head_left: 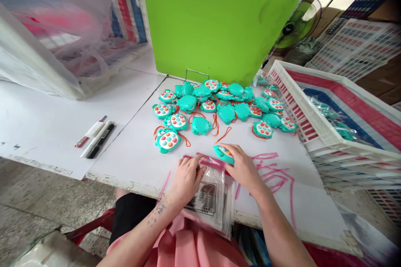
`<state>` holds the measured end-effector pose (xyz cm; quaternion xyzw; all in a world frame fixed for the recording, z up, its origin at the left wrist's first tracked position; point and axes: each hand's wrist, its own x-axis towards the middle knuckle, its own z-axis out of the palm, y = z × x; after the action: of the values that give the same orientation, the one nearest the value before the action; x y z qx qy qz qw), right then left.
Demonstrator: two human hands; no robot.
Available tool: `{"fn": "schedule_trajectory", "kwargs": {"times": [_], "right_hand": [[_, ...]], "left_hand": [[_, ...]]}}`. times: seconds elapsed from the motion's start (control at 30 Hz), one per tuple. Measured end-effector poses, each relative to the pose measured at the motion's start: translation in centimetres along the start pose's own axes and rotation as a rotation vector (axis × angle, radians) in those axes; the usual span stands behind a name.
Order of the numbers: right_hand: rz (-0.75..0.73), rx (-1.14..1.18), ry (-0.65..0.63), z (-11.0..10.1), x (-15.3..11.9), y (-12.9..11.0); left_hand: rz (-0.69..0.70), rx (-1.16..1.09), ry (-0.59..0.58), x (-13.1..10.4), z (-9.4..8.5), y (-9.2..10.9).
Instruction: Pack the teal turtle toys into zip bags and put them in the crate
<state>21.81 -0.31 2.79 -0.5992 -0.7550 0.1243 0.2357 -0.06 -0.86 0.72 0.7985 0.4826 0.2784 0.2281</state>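
Observation:
A teal turtle-shaped toy [223, 153] with coloured buttons is gripped in my right hand [242, 167], just above the table's front part. My left hand [188, 177] has its fingers closed at the upper edge of a clear plastic bag [206, 196] with black print. This bag lies on a stack of similar bags that overhangs the table edge toward my lap. Beyond my hands spreads a pile of the same turtle toys [202, 125], some face up, some face down, with orange cords [223, 134] among them.
A green board [225, 21] stands upright behind the pile. On the right is a white plastic crate [338, 150] holding bagged toys. Markers and a cutter [97, 139] lie at the left. A large plastic-wrapped bag [62, 50] rests at the far left; a fan [294, 27] stands behind.

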Motion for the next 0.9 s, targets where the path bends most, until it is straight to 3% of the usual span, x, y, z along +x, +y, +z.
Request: {"fn": "schedule_trajectory", "kwargs": {"times": [0.23,0.3,0.53,0.67,0.9], "right_hand": [[0.003,0.129,0.259,-1.2,-0.3,-1.6],[0.005,0.204,0.274,-1.4,-0.2,-2.2],[-0.176,0.187,0.043,-1.1,-0.7,-3.6],[-0.182,0.289,-0.021,-0.9,-1.1,-3.5],[-0.209,0.393,-0.07,-1.4,-1.0,-3.6]], "left_hand": [[0.003,-0.025,-0.008,0.0,0.1,-0.1],[0.011,-0.038,0.01,-0.1,0.2,-0.2],[0.031,-0.019,0.063,-0.4,0.7,-0.6],[0.077,0.015,0.083,-0.3,0.7,-0.7],[0.071,-0.062,0.009,-0.1,0.4,-0.7]]}}
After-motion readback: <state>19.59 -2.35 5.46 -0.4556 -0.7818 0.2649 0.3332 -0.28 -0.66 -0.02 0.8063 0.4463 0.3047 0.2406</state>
